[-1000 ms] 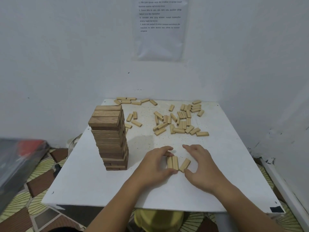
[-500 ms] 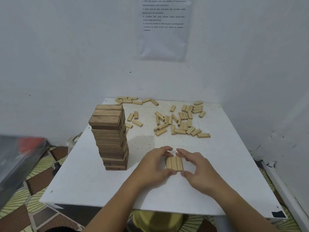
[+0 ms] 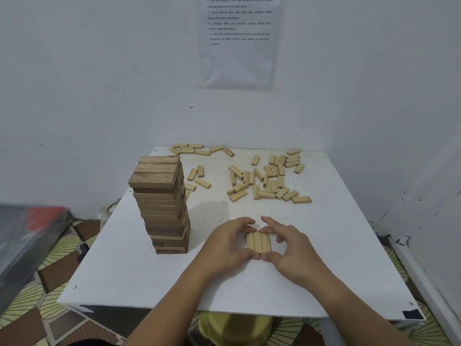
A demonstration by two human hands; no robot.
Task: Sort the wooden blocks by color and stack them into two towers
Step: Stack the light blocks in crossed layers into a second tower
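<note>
Squaring three pale blocks into the second tower's base, I have my left hand and right hand clamped around them, needing a crosswise layer from the far pile next.

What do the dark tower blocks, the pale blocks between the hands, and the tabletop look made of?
Dark tower: wood, brown and matte, with grain lines showing on the top blocks.
Three pale blocks: light, seemingly unfinished wood, with faint lengthwise grain.
Table: smooth white board, thin at the edge; probably laminate or painted, can't tell which.
</note>
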